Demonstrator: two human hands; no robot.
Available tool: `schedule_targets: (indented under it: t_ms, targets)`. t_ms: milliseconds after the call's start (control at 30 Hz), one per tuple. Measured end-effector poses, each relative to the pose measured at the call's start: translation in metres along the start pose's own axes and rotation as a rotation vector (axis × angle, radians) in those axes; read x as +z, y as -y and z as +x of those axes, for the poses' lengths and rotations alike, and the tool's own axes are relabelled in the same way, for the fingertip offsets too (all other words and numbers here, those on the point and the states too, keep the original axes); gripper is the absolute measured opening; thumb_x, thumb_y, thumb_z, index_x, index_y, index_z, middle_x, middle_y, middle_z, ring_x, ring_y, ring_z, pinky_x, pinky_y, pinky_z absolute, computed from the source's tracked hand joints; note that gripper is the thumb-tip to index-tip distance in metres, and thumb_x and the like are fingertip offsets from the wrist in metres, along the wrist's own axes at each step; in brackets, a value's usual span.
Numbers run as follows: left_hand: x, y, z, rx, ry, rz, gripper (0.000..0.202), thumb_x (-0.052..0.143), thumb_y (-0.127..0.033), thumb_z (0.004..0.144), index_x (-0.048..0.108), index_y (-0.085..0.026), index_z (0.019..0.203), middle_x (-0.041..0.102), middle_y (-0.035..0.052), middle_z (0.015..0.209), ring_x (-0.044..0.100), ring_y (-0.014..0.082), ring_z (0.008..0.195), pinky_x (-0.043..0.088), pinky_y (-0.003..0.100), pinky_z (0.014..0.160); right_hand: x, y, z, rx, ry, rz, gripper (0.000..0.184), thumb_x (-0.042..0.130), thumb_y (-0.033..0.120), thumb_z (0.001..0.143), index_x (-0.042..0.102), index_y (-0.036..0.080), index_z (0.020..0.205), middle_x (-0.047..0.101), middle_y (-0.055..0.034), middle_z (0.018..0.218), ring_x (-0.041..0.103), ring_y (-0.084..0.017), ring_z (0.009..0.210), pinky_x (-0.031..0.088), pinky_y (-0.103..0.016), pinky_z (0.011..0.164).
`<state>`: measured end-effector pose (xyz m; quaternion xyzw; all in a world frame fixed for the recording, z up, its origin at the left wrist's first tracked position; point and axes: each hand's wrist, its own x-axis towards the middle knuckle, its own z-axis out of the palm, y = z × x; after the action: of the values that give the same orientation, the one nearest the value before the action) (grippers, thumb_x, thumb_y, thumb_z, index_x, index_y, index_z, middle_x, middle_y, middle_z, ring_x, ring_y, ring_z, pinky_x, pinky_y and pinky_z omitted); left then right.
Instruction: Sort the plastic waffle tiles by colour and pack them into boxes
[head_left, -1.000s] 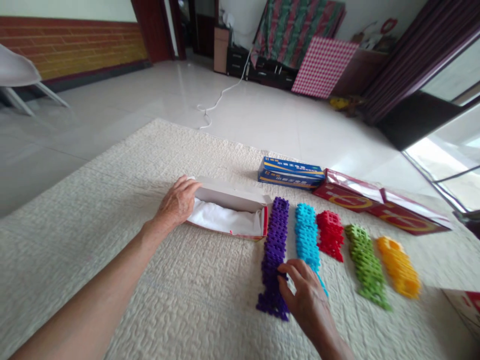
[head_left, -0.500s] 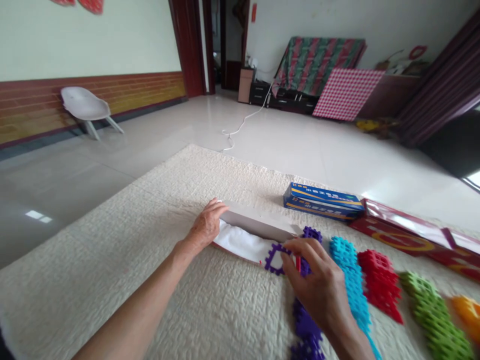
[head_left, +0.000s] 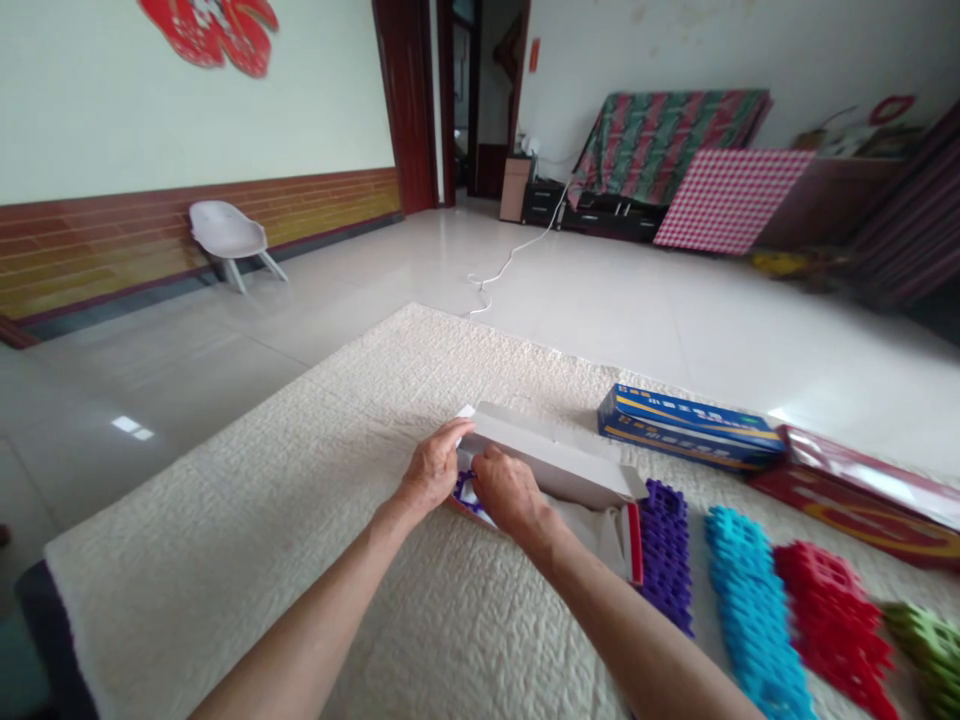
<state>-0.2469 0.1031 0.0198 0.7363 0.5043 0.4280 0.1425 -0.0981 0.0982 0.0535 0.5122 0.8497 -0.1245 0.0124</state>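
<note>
An open white cardboard box [head_left: 555, 460] with red edges and a white lining lies on the cream quilted mat [head_left: 315, 500]. My left hand [head_left: 431, 470] grips the box's left end, fingers curled on its rim. My right hand [head_left: 510, 492] is closed on a purple plastic block piece [head_left: 465, 492] at the left end of the box, right beside the left hand. A row of purple blocks [head_left: 666, 555] lies just right of the box, then rows of cyan blocks [head_left: 754, 610], red blocks [head_left: 832, 625] and green blocks [head_left: 930, 650].
A blue carton [head_left: 690, 425] and a red flat box [head_left: 870, 500] lie behind the block rows. Beyond the mat is tiled floor with a white cable [head_left: 510, 260], a white chair [head_left: 229, 235] by the left wall and covered furniture [head_left: 675, 150] at the back.
My right hand picked a purple piece off the purple row and carried it left into the box's left end. The left hand stayed on the box. The view tilted up.
</note>
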Motion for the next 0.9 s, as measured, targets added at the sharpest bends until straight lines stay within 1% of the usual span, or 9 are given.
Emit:
schedule_targets:
  t_ms: [67,100,200,333,533,633,733,800,900]
  targets:
    - [0.001,0.000,0.001,-0.016,-0.005,-0.013,0.048,0.034,0.000,0.078,0.065,-0.015,0.112,0.066,0.0093,0.122,0.059,0.0170,0.118,0.044,0.034,0.107,0.006,-0.003,0.003,0.006,0.054,-0.021,0.030,0.057,0.037,0.093,0.058,0.018,0.116,0.061,-0.0063,0.116,0.062,-0.018,0.097,0.053,-0.039,0.083]
    - [0.001,0.000,0.001,-0.023,-0.007,-0.020,0.047,0.035,0.000,0.078,0.065,-0.015,0.111,0.066,0.0096,0.121,0.059,0.0172,0.118,0.045,0.034,0.106,0.008,-0.004,0.004,0.011,0.073,-0.030,0.032,0.057,0.038,0.092,0.057,0.019,0.118,0.060,-0.0067,0.119,0.061,-0.019,0.099,0.053,-0.040,0.085]
    - [0.001,0.000,0.001,-0.042,-0.013,-0.037,0.046,0.035,-0.001,0.079,0.065,-0.016,0.111,0.066,0.0086,0.121,0.059,0.0168,0.118,0.045,0.033,0.106,0.011,-0.003,0.004,0.037,0.101,-0.045,0.033,0.057,0.037,0.092,0.056,0.019,0.120,0.059,-0.0073,0.121,0.061,-0.019,0.101,0.052,-0.041,0.086]
    - [0.002,-0.001,0.000,-0.056,-0.018,-0.038,0.047,0.035,-0.001,0.079,0.065,-0.018,0.110,0.066,0.0068,0.122,0.058,0.0155,0.119,0.044,0.032,0.107,0.012,0.000,0.004,0.076,0.099,-0.043,0.033,0.057,0.037,0.092,0.056,0.019,0.120,0.059,-0.0073,0.121,0.061,-0.020,0.102,0.052,-0.041,0.086]
    - [0.004,0.000,0.001,-0.048,-0.027,-0.013,0.045,0.034,-0.002,0.079,0.066,-0.015,0.108,0.067,0.0106,0.120,0.060,0.0165,0.117,0.045,0.033,0.106,0.012,0.004,0.003,0.101,0.065,-0.008,0.034,0.058,0.037,0.092,0.056,0.019,0.120,0.059,-0.0073,0.121,0.061,-0.020,0.101,0.053,-0.041,0.085]
    - [0.003,0.000,0.001,-0.034,-0.037,-0.006,0.045,0.034,-0.002,0.079,0.066,-0.016,0.107,0.067,0.0091,0.119,0.060,0.0165,0.117,0.046,0.034,0.105,0.003,0.007,-0.001,0.092,0.015,0.011,0.031,0.058,0.036,0.092,0.058,0.017,0.117,0.061,-0.0068,0.115,0.062,-0.018,0.097,0.053,-0.039,0.083]
    - [0.000,-0.001,0.001,-0.020,-0.068,0.014,0.045,0.035,-0.003,0.079,0.066,-0.019,0.107,0.067,0.0058,0.120,0.060,0.0155,0.117,0.045,0.034,0.106,-0.016,0.004,-0.015,0.077,-0.085,0.038,0.019,0.053,0.027,0.093,0.062,0.014,0.103,0.065,-0.0092,0.101,0.065,-0.017,0.086,0.051,-0.032,0.075]
    - [-0.001,-0.002,0.001,-0.018,-0.095,0.030,0.044,0.035,-0.004,0.080,0.066,-0.020,0.107,0.067,0.0055,0.120,0.060,0.0152,0.117,0.045,0.034,0.106,-0.032,-0.006,-0.032,0.075,-0.170,0.065,0.018,0.048,0.023,0.093,0.063,0.014,0.096,0.066,-0.0090,0.094,0.065,-0.017,0.080,0.048,-0.028,0.070]
    - [-0.002,-0.004,0.000,-0.026,-0.102,0.036,0.042,0.035,-0.006,0.080,0.067,-0.018,0.105,0.068,0.0072,0.118,0.061,0.0159,0.115,0.045,0.033,0.106,-0.047,-0.035,-0.073,0.106,-0.285,0.105,0.022,0.041,0.025,0.095,0.062,0.018,0.092,0.064,-0.0046,0.089,0.063,-0.014,0.077,0.045,-0.025,0.070]
